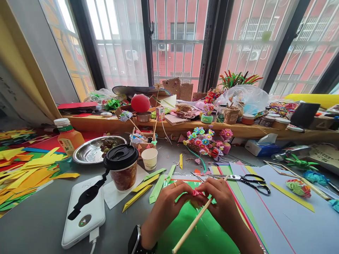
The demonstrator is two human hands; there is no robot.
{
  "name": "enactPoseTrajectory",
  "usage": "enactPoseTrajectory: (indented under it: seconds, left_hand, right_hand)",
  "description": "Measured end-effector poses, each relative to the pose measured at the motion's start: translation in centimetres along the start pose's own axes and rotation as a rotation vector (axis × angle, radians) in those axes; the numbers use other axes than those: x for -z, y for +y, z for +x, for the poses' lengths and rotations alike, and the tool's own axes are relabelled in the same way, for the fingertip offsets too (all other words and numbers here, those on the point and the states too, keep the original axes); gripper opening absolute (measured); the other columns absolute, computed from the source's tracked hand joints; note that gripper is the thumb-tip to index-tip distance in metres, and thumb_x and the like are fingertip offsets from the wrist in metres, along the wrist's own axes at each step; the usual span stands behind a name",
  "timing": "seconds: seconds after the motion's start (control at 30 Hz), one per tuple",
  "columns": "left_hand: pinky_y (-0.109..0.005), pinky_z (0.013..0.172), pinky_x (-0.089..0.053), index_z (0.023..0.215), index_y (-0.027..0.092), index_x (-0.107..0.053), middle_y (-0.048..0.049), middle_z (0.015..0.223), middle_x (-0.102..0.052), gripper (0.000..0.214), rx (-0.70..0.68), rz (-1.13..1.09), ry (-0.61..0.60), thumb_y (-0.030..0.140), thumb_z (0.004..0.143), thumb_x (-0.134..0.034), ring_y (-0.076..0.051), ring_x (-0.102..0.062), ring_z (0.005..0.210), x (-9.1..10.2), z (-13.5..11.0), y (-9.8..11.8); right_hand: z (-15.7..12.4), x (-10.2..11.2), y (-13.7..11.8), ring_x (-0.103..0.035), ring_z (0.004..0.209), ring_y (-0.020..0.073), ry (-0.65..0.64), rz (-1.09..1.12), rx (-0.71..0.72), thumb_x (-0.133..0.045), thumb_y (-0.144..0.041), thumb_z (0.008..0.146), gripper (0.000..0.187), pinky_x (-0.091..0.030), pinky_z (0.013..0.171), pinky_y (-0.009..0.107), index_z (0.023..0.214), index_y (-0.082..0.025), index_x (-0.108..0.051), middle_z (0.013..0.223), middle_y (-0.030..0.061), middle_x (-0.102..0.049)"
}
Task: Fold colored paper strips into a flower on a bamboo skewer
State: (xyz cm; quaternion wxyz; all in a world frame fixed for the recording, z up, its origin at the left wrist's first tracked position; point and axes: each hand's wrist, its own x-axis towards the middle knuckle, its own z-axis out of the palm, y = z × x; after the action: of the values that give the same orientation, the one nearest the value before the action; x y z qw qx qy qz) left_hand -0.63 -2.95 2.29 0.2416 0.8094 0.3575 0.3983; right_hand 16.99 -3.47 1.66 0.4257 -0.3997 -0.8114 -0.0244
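Observation:
My left hand (169, 206) and my right hand (222, 204) meet low in the middle, over a green paper sheet (196, 233). Both pinch a small pink folded paper piece (198, 193) between their fingertips. A thin wooden stick (194, 223) runs from that piece down toward me, passing under my right hand's fingers. A dark watch sits on my left wrist. Black-handled scissors (251, 181) lie just beyond my right hand on stacked coloured sheets.
A lidded coffee cup (123, 167), a small paper cup (149, 158), a white power bank (84, 211), a metal bowl (90, 151), a juice bottle (67, 135) and folded yellow and green strips (148, 185) lie left. A basket of paper flowers (206, 143) stands ahead; craft clutter fills the windowsill.

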Motion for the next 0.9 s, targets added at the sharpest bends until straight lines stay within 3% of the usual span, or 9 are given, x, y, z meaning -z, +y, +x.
enactPoseTrajectory:
  seconds: [0.3,0.53,0.9]
  left_hand:
    - [-0.022,0.068,-0.042,0.077,0.017,-0.059,-0.0015,0.075,-0.062,0.010,0.042,0.057,-0.074,0.018,0.082,-0.049,-0.013,-0.057,0.073,0.3,0.0,0.1]
    - [-0.023,0.071,-0.042,0.080,0.018,-0.056,-0.0008,0.080,-0.062,0.006,0.107,-0.031,-0.115,0.019,0.081,-0.050,-0.014,-0.057,0.077,0.6,-0.2,0.4]
    - [-0.025,0.071,-0.041,0.082,0.018,-0.056,-0.0011,0.081,-0.061,0.006,0.140,-0.113,-0.123,0.018,0.079,-0.051,-0.014,-0.056,0.077,1.0,-0.2,0.8]
  right_hand:
    - [0.0,-0.3,-0.1,-0.043,0.055,0.0136,-0.008,-0.063,0.017,-0.051,-0.022,0.081,0.020,-0.027,0.056,0.025,0.062,-0.018,-0.052,0.059,-0.0005,-0.053]
    - [0.1,0.5,-0.3,-0.051,0.066,0.0163,-0.221,0.096,-0.108,-0.055,-0.017,0.077,0.005,-0.035,0.060,0.027,0.073,-0.020,-0.057,0.073,0.0018,-0.058]
    - [0.1,0.8,-1.1,-0.055,0.078,0.0178,-0.250,0.254,-0.228,-0.054,-0.015,0.076,0.007,-0.044,0.067,0.028,0.080,-0.020,-0.054,0.081,0.0023,-0.059]
